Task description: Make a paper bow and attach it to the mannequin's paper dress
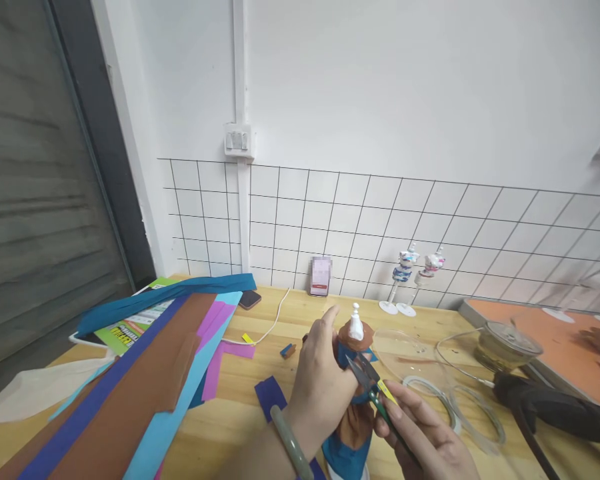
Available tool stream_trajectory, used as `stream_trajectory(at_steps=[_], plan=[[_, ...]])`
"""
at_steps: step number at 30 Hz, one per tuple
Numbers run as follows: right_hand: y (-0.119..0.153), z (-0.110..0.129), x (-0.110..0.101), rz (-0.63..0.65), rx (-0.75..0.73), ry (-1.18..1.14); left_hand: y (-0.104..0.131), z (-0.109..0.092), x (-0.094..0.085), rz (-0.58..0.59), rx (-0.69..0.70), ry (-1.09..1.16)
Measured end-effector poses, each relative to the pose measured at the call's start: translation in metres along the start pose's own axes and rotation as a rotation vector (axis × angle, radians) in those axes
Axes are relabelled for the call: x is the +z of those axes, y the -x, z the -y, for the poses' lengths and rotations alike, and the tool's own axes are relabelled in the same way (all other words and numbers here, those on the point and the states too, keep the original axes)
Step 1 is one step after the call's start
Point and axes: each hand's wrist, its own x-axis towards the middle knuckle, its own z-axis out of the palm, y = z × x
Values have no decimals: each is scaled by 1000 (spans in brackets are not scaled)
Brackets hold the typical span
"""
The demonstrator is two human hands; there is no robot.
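A small white mannequin (356, 323) dressed in brown and blue material stands upright at the lower middle of the head view. My left hand (323, 373), with a bangle at the wrist, is wrapped around the blue part of its upper body. From the right, my right hand (420, 427) holds small green-handled scissors (373, 393), their dark blades parted and pointing up and left at the figure beside my left fingers. A small yellow piece (387, 392) shows at my right fingertips. Below hangs a brown and blue skirt (347, 450).
Long brown, blue and purple strips (125, 393) cover the table's left side. A phone (321, 277) leans on the wall grid. Two small figures (403, 280) stand farther back. Tape rolls (437, 400), a clear round container (507, 345) and a black-handled tool (555, 407) lie right.
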Motion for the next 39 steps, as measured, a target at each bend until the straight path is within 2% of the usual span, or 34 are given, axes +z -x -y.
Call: stream_trajectory(at_steps=[5, 14, 25, 34, 39], plan=[[-7, -2, -6, 67, 40, 16, 0, -4, -1, 2, 1, -8], [1, -6, 5, -32, -25, -35, 0, -2, -1, 6, -9, -5], [-9, 0, -2, 46, 20, 8, 1, -2, -1, 19, -4, 2], [-8, -1, -1, 21, 44, -55, 0, -3, -1, 18, 7, -2], [-9, -2, -3, 52, 48, -38, 0, -5, -2, 15, 7, -5]])
